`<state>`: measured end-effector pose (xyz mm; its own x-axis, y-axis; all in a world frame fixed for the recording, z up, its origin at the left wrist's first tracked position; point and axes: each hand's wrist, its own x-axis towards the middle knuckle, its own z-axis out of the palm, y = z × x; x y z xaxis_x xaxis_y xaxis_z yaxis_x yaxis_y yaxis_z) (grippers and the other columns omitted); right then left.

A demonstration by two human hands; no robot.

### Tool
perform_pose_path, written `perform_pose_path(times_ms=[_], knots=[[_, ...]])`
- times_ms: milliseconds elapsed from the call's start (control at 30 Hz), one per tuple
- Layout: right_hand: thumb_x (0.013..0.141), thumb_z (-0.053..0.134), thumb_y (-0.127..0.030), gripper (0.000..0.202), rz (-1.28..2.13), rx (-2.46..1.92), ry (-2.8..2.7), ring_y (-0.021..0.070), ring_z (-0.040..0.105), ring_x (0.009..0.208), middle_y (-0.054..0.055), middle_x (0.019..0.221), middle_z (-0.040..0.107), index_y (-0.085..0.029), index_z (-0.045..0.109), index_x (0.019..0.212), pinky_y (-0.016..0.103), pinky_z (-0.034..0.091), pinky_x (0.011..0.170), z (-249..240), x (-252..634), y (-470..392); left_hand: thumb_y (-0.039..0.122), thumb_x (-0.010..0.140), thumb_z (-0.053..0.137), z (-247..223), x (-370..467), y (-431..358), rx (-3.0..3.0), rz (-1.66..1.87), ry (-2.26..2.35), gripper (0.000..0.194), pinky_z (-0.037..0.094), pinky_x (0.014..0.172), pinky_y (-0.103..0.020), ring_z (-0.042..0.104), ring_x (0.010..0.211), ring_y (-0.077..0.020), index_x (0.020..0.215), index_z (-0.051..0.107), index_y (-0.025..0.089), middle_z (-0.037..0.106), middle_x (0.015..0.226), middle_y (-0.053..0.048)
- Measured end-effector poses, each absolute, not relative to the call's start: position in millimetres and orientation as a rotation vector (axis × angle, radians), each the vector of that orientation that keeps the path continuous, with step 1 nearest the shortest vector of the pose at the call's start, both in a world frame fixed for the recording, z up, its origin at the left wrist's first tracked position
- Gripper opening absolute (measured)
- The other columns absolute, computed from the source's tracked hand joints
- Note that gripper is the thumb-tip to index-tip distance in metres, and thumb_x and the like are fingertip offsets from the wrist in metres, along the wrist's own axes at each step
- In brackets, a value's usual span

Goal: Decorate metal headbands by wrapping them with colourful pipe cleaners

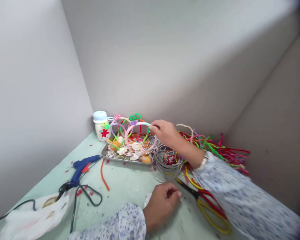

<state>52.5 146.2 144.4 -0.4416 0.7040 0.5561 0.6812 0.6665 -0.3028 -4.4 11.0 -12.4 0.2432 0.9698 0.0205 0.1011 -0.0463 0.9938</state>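
My right hand (166, 131) pinches the top of a pink and pale-green headband (126, 135) wrapped in fuzzy pipe cleaner. This headband is upright over a metal tray (130, 162) of seashells (136, 146). Several other pipe-cleaner headbands with small looped ornaments stand in and behind the tray, among them one with green loops (135, 117). My left hand (162, 205) rests on the table in a loose fist, and nothing shows in its fingers. A coil of grey wire (165, 163) lies between my two hands.
A blue glue gun (78, 170) with a black cord lies left, near a white plastic bag (35, 216). Yellow-handled scissors (202, 206) lie under my right forearm. A bundle of coloured pipe cleaners (222, 150) fills the back right. A white jar (99, 128) stands in the back left corner.
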Motion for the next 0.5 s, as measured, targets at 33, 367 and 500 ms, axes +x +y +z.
perform_pose_path(times_ms=[33,367,500], knots=[[0.090,0.043,-0.027,0.024,-0.002,-1.055,-2.285,0.0151,0.056,0.077,0.004,0.083,0.065,-0.017,0.064,0.087,0.023,0.036,0.068,140,35,156,0.031,0.078,0.054,-14,-5,11,1.452,0.986,1.098,0.021,0.031,0.052,-0.023,0.043,0.056,-0.0125,0.073,0.066,0.015,0.053,0.059,0.000],[0.092,0.042,-0.025,0.025,-0.009,-1.043,-2.447,0.0167,0.058,0.087,0.009,0.094,0.067,-0.015,0.065,0.088,0.023,0.037,0.076,102,-55,217,0.024,0.072,0.049,-17,-5,10,1.556,0.875,1.105,0.028,0.038,0.057,-0.029,0.054,0.062,-0.0200,0.083,0.073,0.017,0.069,0.074,-0.007],[0.094,0.039,-0.029,0.029,-0.018,-1.045,-2.466,0.0175,0.058,0.087,0.010,0.096,0.067,-0.015,0.064,0.094,0.024,0.037,0.076,102,-65,228,0.024,0.071,0.050,-12,-6,10,1.470,0.878,0.979,0.030,0.041,0.073,-0.034,0.058,0.084,-0.0282,0.090,0.073,0.021,0.071,0.093,-0.009]])
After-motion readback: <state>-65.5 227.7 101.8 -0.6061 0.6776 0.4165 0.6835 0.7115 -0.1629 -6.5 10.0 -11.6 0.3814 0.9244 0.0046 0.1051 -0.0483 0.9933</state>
